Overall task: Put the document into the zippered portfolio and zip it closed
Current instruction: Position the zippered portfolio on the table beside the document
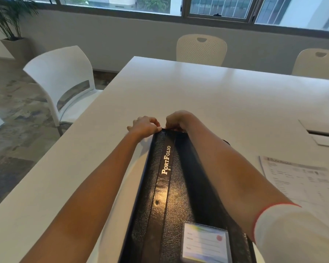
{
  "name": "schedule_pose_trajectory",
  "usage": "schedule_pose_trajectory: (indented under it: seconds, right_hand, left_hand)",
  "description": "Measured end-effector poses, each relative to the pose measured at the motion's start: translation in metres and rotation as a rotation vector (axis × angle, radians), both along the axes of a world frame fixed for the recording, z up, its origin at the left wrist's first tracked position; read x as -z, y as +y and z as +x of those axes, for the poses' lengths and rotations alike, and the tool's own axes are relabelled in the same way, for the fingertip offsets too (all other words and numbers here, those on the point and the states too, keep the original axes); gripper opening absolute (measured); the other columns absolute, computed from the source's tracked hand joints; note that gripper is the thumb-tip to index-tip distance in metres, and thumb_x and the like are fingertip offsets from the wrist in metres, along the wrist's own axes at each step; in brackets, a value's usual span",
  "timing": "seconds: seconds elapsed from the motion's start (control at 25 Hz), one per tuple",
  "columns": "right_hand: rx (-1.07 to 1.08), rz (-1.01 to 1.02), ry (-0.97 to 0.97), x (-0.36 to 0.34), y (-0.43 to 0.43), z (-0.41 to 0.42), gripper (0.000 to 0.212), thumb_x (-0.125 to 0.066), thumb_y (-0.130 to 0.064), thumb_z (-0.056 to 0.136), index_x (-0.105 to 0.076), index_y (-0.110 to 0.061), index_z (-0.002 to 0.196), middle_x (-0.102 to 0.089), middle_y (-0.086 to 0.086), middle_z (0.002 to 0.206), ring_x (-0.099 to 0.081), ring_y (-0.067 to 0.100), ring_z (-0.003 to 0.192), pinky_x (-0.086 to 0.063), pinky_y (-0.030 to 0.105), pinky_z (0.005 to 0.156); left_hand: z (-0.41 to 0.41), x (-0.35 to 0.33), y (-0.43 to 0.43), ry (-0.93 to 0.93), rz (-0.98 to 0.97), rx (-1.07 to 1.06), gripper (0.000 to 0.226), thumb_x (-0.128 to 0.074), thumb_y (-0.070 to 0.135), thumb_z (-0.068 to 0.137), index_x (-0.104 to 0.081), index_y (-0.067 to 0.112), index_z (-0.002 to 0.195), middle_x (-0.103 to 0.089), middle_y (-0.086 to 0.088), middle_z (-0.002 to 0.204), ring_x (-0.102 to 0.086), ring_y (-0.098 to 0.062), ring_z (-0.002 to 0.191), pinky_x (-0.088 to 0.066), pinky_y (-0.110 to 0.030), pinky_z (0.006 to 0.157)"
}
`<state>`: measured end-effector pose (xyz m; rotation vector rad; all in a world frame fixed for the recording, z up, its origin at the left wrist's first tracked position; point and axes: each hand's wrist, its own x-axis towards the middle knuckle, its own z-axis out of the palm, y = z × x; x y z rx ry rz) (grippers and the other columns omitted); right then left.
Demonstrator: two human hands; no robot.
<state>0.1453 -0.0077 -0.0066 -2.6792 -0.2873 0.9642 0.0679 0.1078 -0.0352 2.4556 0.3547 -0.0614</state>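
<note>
Black portfolio (179,196) flat on the white table (207,95), long way pointing off from the body, gold word on its strip, name card (205,242) near the close end. Looks shut for now. Paper document (300,183) still out on the table, off to the right, not touching the portfolio. So not packed yet.

Both hands up at the far end of the portfolio, close together. Left hand (145,126) curled at the far left corner, thumb pressed on the edge, likely to keep the case from sliding. Right hand (179,120) bunched tight over the middle of the far edge, fingers pinched in, maybe on the zipper tab. Tab hidden under the fingers, so hard to say for sure.

Probably opening the zipper first, to make room for the paper. Arms laid along both sides of the case to reach that far end.

White chair (65,80) at the left of the table.
</note>
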Motion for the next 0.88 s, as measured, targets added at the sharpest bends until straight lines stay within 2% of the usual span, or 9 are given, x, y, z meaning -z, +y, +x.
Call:
schedule_pose_trajectory:
  seconds: [0.12, 0.24, 0.36, 0.48, 0.6, 0.68, 0.72, 0.76, 0.88]
  right_hand:
    - [0.149, 0.101, 0.067, -0.004, 0.003, -0.001, 0.01, -0.049, -0.011, 0.092, -0.057, -0.005, 0.091, -0.059, 0.009, 0.081, -0.052, 0.019, 0.067, -0.044, 0.027, 0.058]
    - [0.189, 0.18, 0.105, -0.006, 0.01, -0.002, 0.009, -0.053, -0.011, 0.09, -0.059, -0.004, 0.09, -0.061, 0.011, 0.09, -0.056, 0.022, 0.078, -0.047, 0.03, 0.067]
    - [0.232, 0.179, 0.096, 0.0, 0.01, -0.001, 0.011, -0.053, -0.013, 0.09, -0.059, -0.005, 0.089, -0.062, 0.011, 0.086, -0.057, 0.021, 0.071, -0.045, 0.031, 0.057]
    - [0.215, 0.09, 0.041, 0.005, -0.012, 0.006, 0.012, -0.049, -0.01, 0.092, -0.054, -0.005, 0.082, -0.055, 0.009, 0.077, -0.05, 0.018, 0.065, -0.043, 0.027, 0.057]
    - [0.218, -0.08, -0.138, 0.005, -0.073, 0.015, 0.023, -0.047, -0.01, 0.091, -0.049, -0.008, 0.068, -0.049, 0.007, 0.066, -0.048, 0.019, 0.056, -0.04, 0.025, 0.052]
    - [0.332, -0.03, -0.067, 0.003, -0.117, 0.019, 0.025, -0.048, -0.014, 0.092, -0.047, -0.01, 0.067, -0.049, 0.005, 0.052, -0.043, 0.013, 0.034, -0.034, 0.016, 0.037]
    - [0.373, -0.009, 0.001, 0.001, -0.133, 0.016, 0.025, -0.048, -0.017, 0.091, -0.047, -0.01, 0.067, -0.049, 0.002, 0.044, -0.039, 0.011, 0.028, -0.031, 0.013, 0.035]
    - [0.395, -0.006, 0.054, -0.001, -0.148, 0.012, 0.023, -0.049, -0.02, 0.09, -0.048, -0.011, 0.069, -0.048, 0.0, 0.042, -0.037, 0.011, 0.028, -0.03, 0.013, 0.037]
    - [0.427, 0.054, 0.139, 0.001, -0.181, -0.001, 0.014, -0.052, -0.023, 0.084, -0.051, -0.014, 0.073, -0.047, -0.001, 0.053, -0.037, 0.013, 0.043, -0.026, 0.02, 0.048]
  left_hand:
    - [0.0, -0.001, -0.005, -0.035, 0.025, -0.014, 0.022, -0.062, 0.036, 0.089, -0.066, 0.026, 0.108, -0.056, -0.008, 0.129, -0.039, -0.029, 0.124, -0.028, -0.047, 0.099]
    - [0.001, -0.001, -0.003, -0.05, 0.008, -0.047, 0.023, -0.064, 0.036, 0.088, -0.066, 0.026, 0.109, -0.055, -0.008, 0.13, -0.042, -0.028, 0.124, -0.031, -0.047, 0.102]
    - [0.0, 0.001, 0.003, -0.053, -0.112, -0.037, 0.018, -0.066, 0.034, 0.087, -0.067, 0.024, 0.101, -0.058, -0.01, 0.125, -0.048, -0.029, 0.118, -0.037, -0.049, 0.103]
    - [-0.004, 0.0, 0.017, -0.055, -0.005, -0.037, 0.017, -0.065, 0.038, 0.087, -0.067, 0.026, 0.099, -0.057, -0.007, 0.125, -0.045, -0.028, 0.12, -0.033, -0.045, 0.101]
    - [-0.008, 0.004, 0.047, -0.038, 0.01, -0.102, 0.014, -0.066, 0.04, 0.085, -0.066, 0.029, 0.096, -0.057, -0.007, 0.125, -0.044, -0.029, 0.122, -0.027, -0.048, 0.1]
    - [-0.008, 0.007, 0.057, -0.031, 0.021, -0.116, 0.012, -0.065, 0.041, 0.086, -0.065, 0.032, 0.093, -0.058, -0.006, 0.123, -0.044, -0.029, 0.122, -0.026, -0.048, 0.099]
    - [-0.006, 0.007, 0.055, -0.03, 0.027, -0.113, 0.011, -0.065, 0.042, 0.085, -0.065, 0.033, 0.092, -0.058, -0.006, 0.123, -0.044, -0.029, 0.122, -0.026, -0.048, 0.098]
    - [-0.003, 0.007, 0.05, -0.03, 0.032, -0.103, 0.011, -0.065, 0.042, 0.086, -0.065, 0.033, 0.092, -0.058, -0.007, 0.123, -0.044, -0.029, 0.121, -0.026, -0.048, 0.099]
    - [0.009, 0.007, 0.027, -0.033, 0.077, -0.046, 0.013, -0.064, 0.044, 0.086, -0.064, 0.033, 0.094, -0.058, -0.006, 0.123, -0.045, -0.028, 0.121, -0.027, -0.049, 0.1]
